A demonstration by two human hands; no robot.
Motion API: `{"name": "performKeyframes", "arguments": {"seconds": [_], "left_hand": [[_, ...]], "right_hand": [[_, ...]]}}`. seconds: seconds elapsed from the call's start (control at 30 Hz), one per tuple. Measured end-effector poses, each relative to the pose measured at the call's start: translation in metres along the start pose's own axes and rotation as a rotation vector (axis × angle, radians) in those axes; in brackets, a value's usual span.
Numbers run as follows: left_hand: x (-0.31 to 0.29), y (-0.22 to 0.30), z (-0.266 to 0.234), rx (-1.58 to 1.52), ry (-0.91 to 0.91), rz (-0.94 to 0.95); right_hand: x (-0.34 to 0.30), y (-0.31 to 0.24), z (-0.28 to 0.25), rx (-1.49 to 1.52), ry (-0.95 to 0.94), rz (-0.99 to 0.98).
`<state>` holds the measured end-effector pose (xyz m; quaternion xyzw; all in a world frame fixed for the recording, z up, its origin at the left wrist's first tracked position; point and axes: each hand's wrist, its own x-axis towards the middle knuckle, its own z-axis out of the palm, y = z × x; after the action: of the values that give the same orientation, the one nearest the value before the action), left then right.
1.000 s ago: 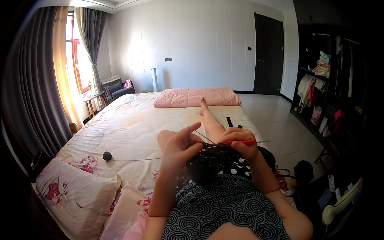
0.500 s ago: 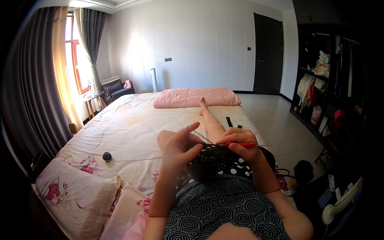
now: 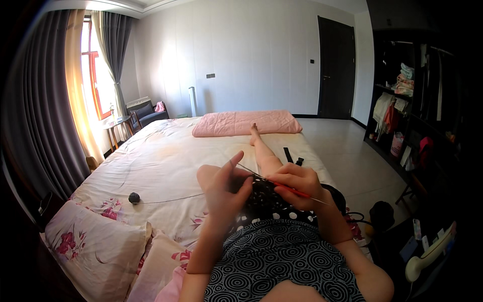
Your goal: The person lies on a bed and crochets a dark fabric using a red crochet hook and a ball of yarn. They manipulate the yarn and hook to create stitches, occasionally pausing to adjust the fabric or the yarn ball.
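In my right hand [image 3: 297, 182], closed in a pen-like grip, is a crochet hook with a red handle [image 3: 294, 191]; its thin metal end sticks out past my palm. My left hand [image 3: 229, 185] has its index finger raised, with a dark strand of yarn [image 3: 250, 170] stretched from it toward the hook's tip. Thumb and other fingers of that hand bend in on the yarn; what they pinch is hard to make out against dark dotted shorts [image 3: 269, 199]. A small dark yarn ball [image 3: 134, 198] lies on the bed to the left, its strand trailing toward my left hand.
I sit on a bed with a flowered sheet [image 3: 161, 151], one leg stretched out. A folded pink quilt [image 3: 246, 123] lies across its far end. Pillows [image 3: 93, 246] are at lower left, a black strap [image 3: 288, 155] beyond my right hand, a cluttered dark stand [image 3: 410, 249] at right.
My right hand has shifted slightly left and turned, so the red hook now slants down to the right instead of lying level. The left index finger has dipped a little left.
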<state>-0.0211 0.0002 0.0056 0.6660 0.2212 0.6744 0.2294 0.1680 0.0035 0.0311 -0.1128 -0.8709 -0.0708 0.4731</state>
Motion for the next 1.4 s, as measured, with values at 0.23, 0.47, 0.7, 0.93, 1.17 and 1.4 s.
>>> {"name": "performKeyframes", "arguments": {"seconds": [0.23,0.47,0.7,0.93,1.17,1.4], "left_hand": [[-0.003,-0.001,0.011,-0.069,0.112,-0.01],[0.005,0.003,0.008,-0.613,-0.026,-0.374],[0.01,-0.004,-0.008,-0.794,-0.148,-0.466],[0.008,-0.002,-0.007,-0.901,-0.084,-0.463],[0.003,0.006,0.007,-0.514,-0.034,-0.279],[0.0,0.011,0.014,-0.482,-0.006,-0.222]], "right_hand": [[-0.003,-0.002,0.012,-0.294,0.143,-0.086],[-0.007,0.006,0.023,-0.358,0.253,-0.193],[-0.008,0.006,0.017,-0.167,0.244,-0.153],[0.001,-0.002,0.007,0.177,0.221,0.001],[-0.012,0.003,0.02,0.574,0.329,0.448],[-0.009,-0.002,0.024,0.609,0.357,0.55]]}}
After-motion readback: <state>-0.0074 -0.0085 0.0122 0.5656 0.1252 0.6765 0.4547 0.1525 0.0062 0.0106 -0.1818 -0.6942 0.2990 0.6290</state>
